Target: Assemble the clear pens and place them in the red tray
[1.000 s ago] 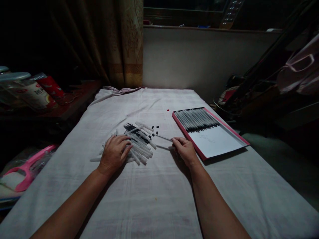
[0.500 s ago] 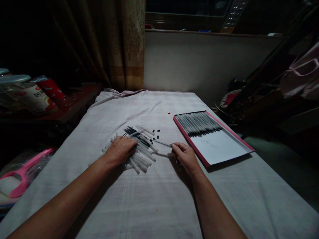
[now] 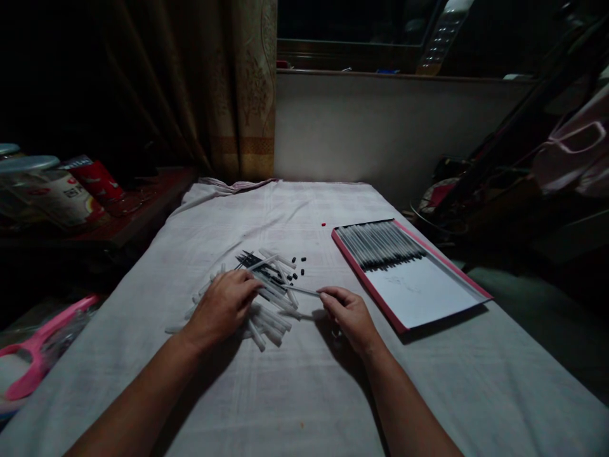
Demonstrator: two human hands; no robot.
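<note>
My right hand pinches one end of a thin grey pen refill between thumb and fingertips, its other end pointing left over the pile. Translucent white pen barrels lie heaped on the cloth. My left hand rests over this heap with curled fingers and thumb pressed together; whatever they grip is hidden. Dark pointed pen parts stick out beyond the left fingers. Several small black plugs are scattered just right of the heap.
A shallow red-edged box at the right holds a row of pens with dark ends. A tiny red piece lies farther back on the white tablecloth. Jars and pink-handled scissors are at the left.
My left hand's fingertips have risen slightly from the heap. My right hand has shifted a little left with the refill. The whole view has tilted slightly upward.
</note>
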